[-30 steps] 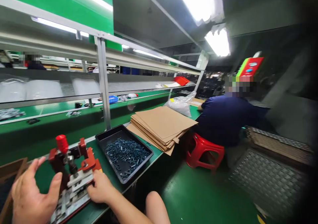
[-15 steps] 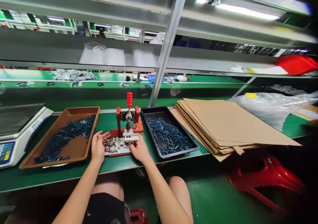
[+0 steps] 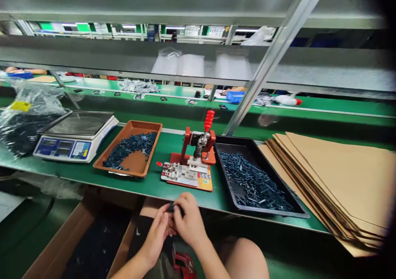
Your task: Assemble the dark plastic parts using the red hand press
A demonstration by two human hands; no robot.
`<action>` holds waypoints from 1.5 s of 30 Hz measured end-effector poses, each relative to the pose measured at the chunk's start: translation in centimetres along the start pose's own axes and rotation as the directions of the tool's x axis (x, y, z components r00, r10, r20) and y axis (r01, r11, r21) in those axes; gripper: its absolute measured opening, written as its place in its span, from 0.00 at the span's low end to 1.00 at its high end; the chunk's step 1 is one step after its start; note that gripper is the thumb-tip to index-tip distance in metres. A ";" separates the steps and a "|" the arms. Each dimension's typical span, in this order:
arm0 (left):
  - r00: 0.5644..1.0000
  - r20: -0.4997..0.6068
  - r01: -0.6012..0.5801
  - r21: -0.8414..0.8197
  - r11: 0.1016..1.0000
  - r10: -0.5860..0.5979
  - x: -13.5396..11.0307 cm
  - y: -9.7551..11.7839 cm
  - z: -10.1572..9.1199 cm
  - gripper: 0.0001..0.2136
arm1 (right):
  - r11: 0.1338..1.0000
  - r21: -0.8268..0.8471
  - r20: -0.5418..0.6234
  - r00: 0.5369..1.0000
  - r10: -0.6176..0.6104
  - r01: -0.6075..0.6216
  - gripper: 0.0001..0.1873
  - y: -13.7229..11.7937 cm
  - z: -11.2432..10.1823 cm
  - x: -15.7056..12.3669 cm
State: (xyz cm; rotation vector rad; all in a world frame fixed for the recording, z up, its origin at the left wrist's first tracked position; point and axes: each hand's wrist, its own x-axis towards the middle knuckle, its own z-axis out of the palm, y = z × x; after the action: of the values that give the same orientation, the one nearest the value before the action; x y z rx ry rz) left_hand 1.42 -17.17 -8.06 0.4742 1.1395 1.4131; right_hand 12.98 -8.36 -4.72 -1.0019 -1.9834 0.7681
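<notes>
A long workbench with a green top (image 3: 77,176) runs across the view beneath a grey metal shelf (image 3: 123,58), and a second green bench lies beyond it. At the right of the near bench lies a tall stack of flat brown cardboard sheets (image 3: 337,180), just beside a wide black plastic tray (image 3: 230,145) heaped with blue-black screws (image 3: 250,184). At the far left, a clear plastic bag of dark parts (image 3: 27,122) touches a white digital scale with a steel platform (image 3: 76,137). Between the scale and the black tray sit a shallow brown tray (image 3: 145,124), partly covered with similar screws (image 3: 128,149), and a red metal toggle press with a red handle (image 3: 198,147), mounted on a flat base. Below the bench edge, an open cardboard box (image 3: 74,237) stands beside the person's bare knee (image 3: 244,258). The left hand (image 3: 156,233) and right hand (image 3: 188,221) are together in front of the bench, off the press. Their closed fingers (image 3: 182,205) pinch a small dark piece (image 3: 171,207), mostly hidden, held just below the bench edge.
</notes>
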 end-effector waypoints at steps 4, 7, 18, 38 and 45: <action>0.984 -0.132 0.109 -0.106 0.988 -0.122 -0.5 -0.3 -2.5 0.23 | 0.996 0.085 0.379 0.925 -0.015 -0.019 0.17 -2.9 1.2 -3.0; 0.973 -0.220 0.124 0.252 0.960 -0.068 -0.2 0.4 -8.4 0.27 | 0.995 0.086 0.340 0.940 0.010 -0.042 0.25 -2.1 -3.5 -1.9; 0.991 0.117 -0.096 0.959 0.266 -0.065 1.6 9.9 -15.5 0.17 | 0.797 -0.500 -0.009 0.922 0.387 -0.340 0.16 12.0 -21.0 4.7; 0.898 0.225 -0.154 0.966 -0.207 0.379 24.9 22.1 -8.5 0.10 | 0.871 -0.324 -0.027 0.924 0.382 -0.369 0.16 10.3 -20.7 4.2; 0.910 0.155 -0.155 0.987 -0.031 0.386 23.4 22.3 -7.2 0.11 | 0.857 0.135 -0.027 0.863 0.504 -0.497 0.12 10.0 -22.3 3.9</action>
State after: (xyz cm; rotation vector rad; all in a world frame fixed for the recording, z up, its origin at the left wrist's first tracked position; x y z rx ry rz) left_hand -21.16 5.81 -0.34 1.7492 2.2579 0.6299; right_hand 33.93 3.71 0.57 -1.4740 -1.6061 1.1101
